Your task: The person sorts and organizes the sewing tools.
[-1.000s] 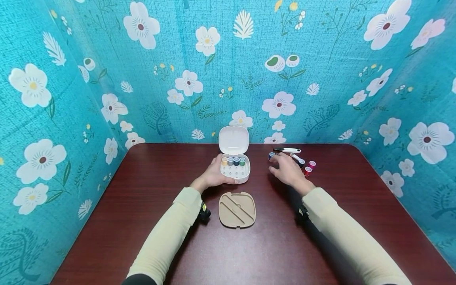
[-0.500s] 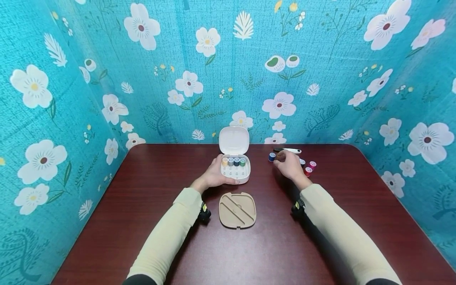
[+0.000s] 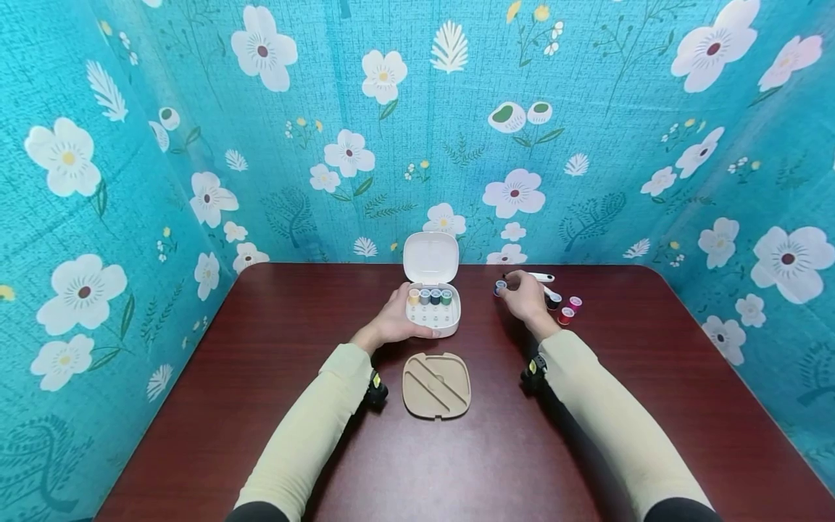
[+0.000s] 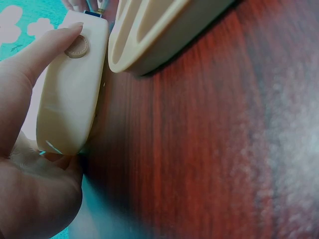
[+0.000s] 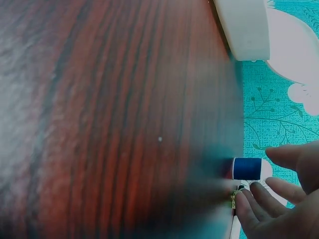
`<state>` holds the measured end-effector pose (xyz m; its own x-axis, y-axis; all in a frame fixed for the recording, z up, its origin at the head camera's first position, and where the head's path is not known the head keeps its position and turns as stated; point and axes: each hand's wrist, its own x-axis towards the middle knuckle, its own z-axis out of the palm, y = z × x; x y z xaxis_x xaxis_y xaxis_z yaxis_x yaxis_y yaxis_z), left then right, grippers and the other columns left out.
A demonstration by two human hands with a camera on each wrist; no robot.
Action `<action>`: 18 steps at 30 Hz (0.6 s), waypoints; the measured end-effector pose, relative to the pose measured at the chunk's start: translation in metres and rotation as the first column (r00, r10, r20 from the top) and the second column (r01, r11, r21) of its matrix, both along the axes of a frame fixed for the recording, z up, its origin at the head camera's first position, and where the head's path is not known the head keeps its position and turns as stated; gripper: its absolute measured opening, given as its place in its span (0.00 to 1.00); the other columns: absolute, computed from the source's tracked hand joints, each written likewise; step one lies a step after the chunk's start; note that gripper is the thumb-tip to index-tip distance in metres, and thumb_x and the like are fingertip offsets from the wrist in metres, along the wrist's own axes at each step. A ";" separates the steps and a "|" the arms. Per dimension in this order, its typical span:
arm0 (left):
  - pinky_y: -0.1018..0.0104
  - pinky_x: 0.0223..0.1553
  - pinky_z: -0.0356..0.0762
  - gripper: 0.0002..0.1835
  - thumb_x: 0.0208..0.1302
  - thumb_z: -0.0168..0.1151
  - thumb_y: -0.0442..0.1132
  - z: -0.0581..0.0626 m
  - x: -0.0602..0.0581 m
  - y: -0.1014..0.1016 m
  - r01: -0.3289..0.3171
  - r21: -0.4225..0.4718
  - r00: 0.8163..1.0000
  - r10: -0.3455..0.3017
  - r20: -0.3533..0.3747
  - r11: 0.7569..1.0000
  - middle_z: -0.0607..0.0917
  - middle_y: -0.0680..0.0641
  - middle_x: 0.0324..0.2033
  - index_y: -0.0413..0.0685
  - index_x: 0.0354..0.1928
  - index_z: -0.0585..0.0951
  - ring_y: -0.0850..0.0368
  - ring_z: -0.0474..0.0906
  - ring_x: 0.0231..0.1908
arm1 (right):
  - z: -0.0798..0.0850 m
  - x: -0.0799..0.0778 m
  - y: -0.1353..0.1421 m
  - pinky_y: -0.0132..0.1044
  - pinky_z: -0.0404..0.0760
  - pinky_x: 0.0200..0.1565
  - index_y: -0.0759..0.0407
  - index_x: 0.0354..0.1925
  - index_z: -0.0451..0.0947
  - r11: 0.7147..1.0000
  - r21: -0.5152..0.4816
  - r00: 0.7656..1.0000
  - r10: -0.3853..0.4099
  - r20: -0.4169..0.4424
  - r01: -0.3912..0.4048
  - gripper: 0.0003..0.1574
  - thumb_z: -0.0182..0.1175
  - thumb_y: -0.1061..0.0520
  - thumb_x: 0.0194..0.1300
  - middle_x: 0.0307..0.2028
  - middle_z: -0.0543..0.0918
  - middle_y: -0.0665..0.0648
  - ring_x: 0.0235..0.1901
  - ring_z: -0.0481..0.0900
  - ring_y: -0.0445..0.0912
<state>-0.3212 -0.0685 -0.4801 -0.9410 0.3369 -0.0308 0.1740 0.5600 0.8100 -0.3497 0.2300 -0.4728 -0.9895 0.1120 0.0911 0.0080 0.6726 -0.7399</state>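
At the back middle in the head view stands a white sewing box (image 3: 450,326) with its lid (image 3: 431,257) up. A row of several thread spools (image 3: 435,296) fills its back pegs; bare pegs show in front. My left hand (image 3: 393,319) grips the box from its left side, thumb across the front beside a round button (image 4: 77,47). My right hand (image 3: 525,297) is at a blue thread spool (image 5: 247,169) standing on the table. Its thumb and index finger reach to either side of the spool's top, with a gap at the thumb.
A beige divided tray (image 3: 436,386) lies in front of the box. Right of my right hand stand a dark spool (image 3: 554,301), a pink spool (image 3: 575,304) and a red spool (image 3: 566,316). A white-handled tool (image 3: 541,277) lies behind them. Floral cloth surrounds the table's back and sides.
My right hand has moved left and away from the dark, pink and red spools, and is now at the blue spool. The left hand keeps its grip on the box.
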 end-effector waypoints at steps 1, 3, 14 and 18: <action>0.49 0.66 0.65 0.62 0.41 0.86 0.50 0.000 0.000 0.000 -0.001 0.000 1.000 0.001 0.000 1.000 0.69 0.39 0.64 0.46 0.76 0.58 0.46 0.67 0.62 | -0.001 -0.001 -0.001 0.57 0.72 0.61 0.70 0.60 0.76 1.000 -0.003 1.000 -0.003 0.000 0.003 0.24 0.61 0.59 0.71 0.55 0.81 0.70 0.57 0.76 0.62; 0.49 0.66 0.65 0.62 0.41 0.86 0.50 0.001 0.002 0.000 -0.006 0.002 1.000 0.006 0.002 1.000 0.68 0.39 0.64 0.46 0.76 0.57 0.45 0.67 0.62 | -0.002 -0.003 -0.002 0.58 0.70 0.62 0.70 0.59 0.77 1.000 -0.009 1.000 -0.012 -0.002 0.012 0.23 0.61 0.58 0.71 0.55 0.82 0.70 0.58 0.76 0.62; 0.49 0.66 0.65 0.62 0.41 0.86 0.48 0.001 0.003 0.001 -0.006 0.013 1.000 0.006 0.007 1.000 0.68 0.37 0.64 0.45 0.76 0.57 0.44 0.67 0.61 | -0.008 -0.008 -0.006 0.55 0.69 0.61 0.68 0.52 0.81 0.999 -0.021 0.999 -0.042 -0.015 0.042 0.16 0.61 0.60 0.72 0.50 0.84 0.69 0.55 0.75 0.61; 0.49 0.66 0.66 0.62 0.41 0.86 0.48 0.002 0.001 0.000 -0.004 0.017 1.000 0.004 0.003 1.000 0.69 0.38 0.64 0.46 0.76 0.57 0.45 0.67 0.61 | -0.007 -0.008 -0.007 0.55 0.72 0.59 0.68 0.52 0.82 0.999 -0.034 0.999 -0.041 -0.018 0.041 0.15 0.61 0.60 0.72 0.49 0.84 0.69 0.53 0.76 0.61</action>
